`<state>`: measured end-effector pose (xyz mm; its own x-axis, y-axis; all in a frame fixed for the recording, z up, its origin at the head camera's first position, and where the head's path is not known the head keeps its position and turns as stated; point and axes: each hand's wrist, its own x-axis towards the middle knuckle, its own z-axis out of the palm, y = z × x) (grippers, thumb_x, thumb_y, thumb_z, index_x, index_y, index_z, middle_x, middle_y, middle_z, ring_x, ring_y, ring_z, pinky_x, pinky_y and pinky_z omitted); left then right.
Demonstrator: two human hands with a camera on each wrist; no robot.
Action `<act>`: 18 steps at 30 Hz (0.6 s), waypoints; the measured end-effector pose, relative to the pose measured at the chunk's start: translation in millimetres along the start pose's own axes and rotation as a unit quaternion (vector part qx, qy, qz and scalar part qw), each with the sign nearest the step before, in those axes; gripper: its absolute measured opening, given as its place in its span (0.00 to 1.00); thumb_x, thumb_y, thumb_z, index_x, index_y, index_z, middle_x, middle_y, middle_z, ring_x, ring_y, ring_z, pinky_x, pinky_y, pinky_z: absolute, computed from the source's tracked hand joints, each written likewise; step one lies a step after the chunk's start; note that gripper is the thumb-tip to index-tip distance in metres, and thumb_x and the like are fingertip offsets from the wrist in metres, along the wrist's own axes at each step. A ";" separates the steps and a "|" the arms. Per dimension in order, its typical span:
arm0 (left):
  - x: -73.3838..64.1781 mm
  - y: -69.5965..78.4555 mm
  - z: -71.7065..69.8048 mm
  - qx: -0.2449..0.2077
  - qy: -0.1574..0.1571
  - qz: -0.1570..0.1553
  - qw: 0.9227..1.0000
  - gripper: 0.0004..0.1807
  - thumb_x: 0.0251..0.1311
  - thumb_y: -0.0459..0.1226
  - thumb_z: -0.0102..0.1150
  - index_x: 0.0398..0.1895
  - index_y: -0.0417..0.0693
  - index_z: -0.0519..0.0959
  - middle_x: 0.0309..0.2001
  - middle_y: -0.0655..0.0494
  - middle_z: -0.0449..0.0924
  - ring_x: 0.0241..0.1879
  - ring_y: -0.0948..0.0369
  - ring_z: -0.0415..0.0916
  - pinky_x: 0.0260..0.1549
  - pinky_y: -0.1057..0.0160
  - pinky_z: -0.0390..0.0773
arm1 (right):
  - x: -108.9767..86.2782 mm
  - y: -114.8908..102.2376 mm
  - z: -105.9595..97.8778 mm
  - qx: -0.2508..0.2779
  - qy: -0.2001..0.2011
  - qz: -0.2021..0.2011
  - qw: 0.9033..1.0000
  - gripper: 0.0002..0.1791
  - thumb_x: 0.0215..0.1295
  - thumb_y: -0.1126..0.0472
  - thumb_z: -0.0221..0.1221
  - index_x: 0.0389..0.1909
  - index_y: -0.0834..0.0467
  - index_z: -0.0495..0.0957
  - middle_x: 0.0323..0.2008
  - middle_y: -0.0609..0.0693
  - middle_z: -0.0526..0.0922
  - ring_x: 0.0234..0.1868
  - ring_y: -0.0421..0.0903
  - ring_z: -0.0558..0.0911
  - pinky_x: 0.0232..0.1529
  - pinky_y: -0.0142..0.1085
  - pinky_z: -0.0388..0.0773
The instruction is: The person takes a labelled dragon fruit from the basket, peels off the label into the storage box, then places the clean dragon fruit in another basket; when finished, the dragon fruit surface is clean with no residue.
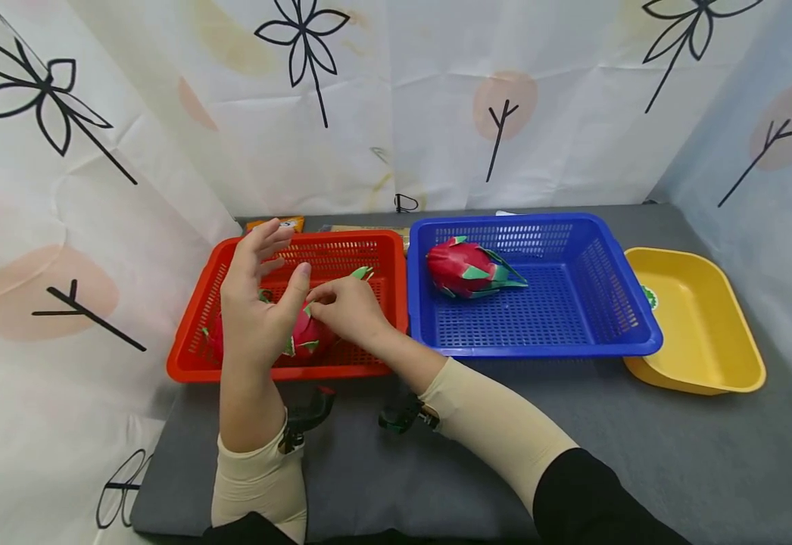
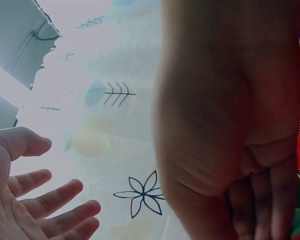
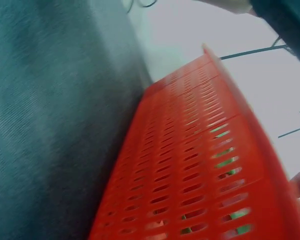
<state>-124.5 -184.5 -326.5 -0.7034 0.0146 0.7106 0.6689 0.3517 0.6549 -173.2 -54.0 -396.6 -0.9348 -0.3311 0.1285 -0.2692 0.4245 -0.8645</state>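
My left hand is raised over the left part of the red basket, fingers extended and thumb apart, holding nothing. In the left wrist view its loosely spread fingers show at lower left. My right hand reaches over the basket's right part, its bent thumb and forefinger pinching at a green-tipped scale on a red dragon fruit. More red fruit shows left of my left wrist, mostly hidden. The right hand looms dark and close in the left wrist view; in the right wrist view the basket's slotted side dominates.
A blue basket stands right of the red one, holding another dragon fruit. Farther right is a yellow basin. Behind the red basket lies an orange packet. Grey cloth covers the table; patterned curtains hang behind.
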 end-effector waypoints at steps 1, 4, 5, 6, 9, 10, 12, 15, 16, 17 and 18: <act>0.1 0.8 -0.1 0.001 0.001 0.001 1.000 0.28 0.64 0.28 0.62 0.69 0.42 0.73 0.61 0.50 0.79 0.62 0.55 0.75 0.58 0.58 0.74 | -0.7 -1.4 -1.8 0.014 0.010 0.000 1.000 0.09 0.69 0.61 0.65 0.45 0.57 0.90 0.30 0.40 0.86 0.27 0.38 0.79 0.28 0.31 0.78; -0.2 2.5 -0.4 0.009 0.002 0.009 1.000 0.28 0.64 0.28 0.63 0.68 0.41 0.73 0.60 0.49 0.80 0.62 0.55 0.75 0.58 0.58 0.74 | -3.2 -8.4 -9.3 0.061 0.032 -0.001 0.998 0.10 0.69 0.61 0.64 0.46 0.58 0.90 0.30 0.41 0.87 0.26 0.40 0.81 0.27 0.34 0.79; -0.2 2.7 -0.7 0.013 0.002 0.013 1.000 0.28 0.64 0.28 0.63 0.68 0.41 0.73 0.60 0.49 0.80 0.62 0.55 0.75 0.58 0.58 0.74 | -4.1 -11.6 -12.6 0.073 0.037 -0.003 0.997 0.10 0.69 0.61 0.64 0.46 0.59 0.90 0.29 0.42 0.87 0.26 0.40 0.82 0.27 0.34 0.80; -0.5 2.8 -0.9 0.015 0.004 0.015 1.000 0.28 0.63 0.28 0.63 0.68 0.40 0.73 0.60 0.49 0.80 0.62 0.55 0.75 0.58 0.57 0.74 | -4.8 -14.9 -16.2 0.086 0.039 -0.004 0.996 0.10 0.69 0.61 0.64 0.46 0.59 0.89 0.29 0.43 0.87 0.26 0.42 0.82 0.27 0.35 0.80; -1.3 3.6 -1.8 0.021 0.011 0.022 0.999 0.28 0.63 0.30 0.64 0.68 0.39 0.74 0.60 0.52 0.80 0.62 0.55 0.75 0.58 0.58 0.74 | -6.8 -24.6 -28.4 0.115 0.045 -0.003 0.992 0.10 0.70 0.61 0.63 0.46 0.60 0.89 0.30 0.45 0.88 0.30 0.42 0.85 0.29 0.35 0.82; -1.7 4.3 -2.4 0.023 0.013 0.025 0.999 0.28 0.62 0.30 0.64 0.68 0.39 0.74 0.61 0.52 0.80 0.62 0.55 0.75 0.58 0.58 0.75 | -7.3 -26.8 -32.5 0.124 0.048 -0.001 0.991 0.10 0.70 0.61 0.63 0.46 0.61 0.89 0.31 0.46 0.88 0.31 0.42 0.85 0.31 0.35 0.83; -2.4 7.0 -3.3 0.022 0.017 0.030 0.999 0.29 0.61 0.31 0.64 0.67 0.38 0.74 0.61 0.52 0.80 0.62 0.55 0.75 0.59 0.57 0.75 | -9.2 -30.8 -41.7 0.145 0.056 0.006 0.988 0.10 0.70 0.62 0.64 0.45 0.62 0.89 0.32 0.48 0.88 0.33 0.43 0.86 0.34 0.34 0.84; -3.6 13.0 -5.3 0.025 0.018 0.043 0.999 0.29 0.61 0.32 0.64 0.67 0.37 0.73 0.62 0.50 0.80 0.62 0.53 0.74 0.59 0.57 0.75 | -14.8 -35.6 -56.8 0.177 0.074 0.012 0.981 0.09 0.69 0.64 0.65 0.44 0.63 0.88 0.34 0.51 0.89 0.35 0.44 0.87 0.38 0.35 0.85; -4.1 15.4 -5.9 0.026 0.019 0.048 0.998 0.29 0.61 0.33 0.64 0.67 0.36 0.73 0.61 0.49 0.80 0.62 0.53 0.74 0.59 0.57 0.75 | -17.3 -37.2 -62.0 0.189 0.080 0.011 0.979 0.09 0.69 0.64 0.65 0.43 0.64 0.88 0.34 0.52 0.89 0.35 0.45 0.88 0.39 0.36 0.85; -4.4 17.8 -6.5 0.028 0.019 0.052 0.998 0.29 0.60 0.33 0.64 0.66 0.35 0.73 0.61 0.49 0.80 0.62 0.53 0.74 0.59 0.57 0.75 | -20.2 -38.9 -67.4 0.199 0.086 0.008 0.976 0.08 0.68 0.65 0.65 0.43 0.64 0.88 0.34 0.53 0.89 0.35 0.46 0.88 0.40 0.37 0.86; -5.0 20.3 -7.1 0.030 0.019 0.056 0.998 0.29 0.60 0.33 0.64 0.66 0.35 0.74 0.61 0.48 0.80 0.62 0.52 0.74 0.59 0.57 0.75 | -23.0 -40.2 -72.6 0.209 0.091 0.004 0.974 0.08 0.68 0.65 0.65 0.43 0.65 0.88 0.34 0.54 0.89 0.35 0.47 0.88 0.40 0.38 0.86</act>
<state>-105.7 -184.1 -315.0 -0.6149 0.0212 0.7884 0.7260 0.4056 0.5553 -157.7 -2.2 -329.5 -0.9725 -0.1572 0.1717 -0.1791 0.0339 -0.9833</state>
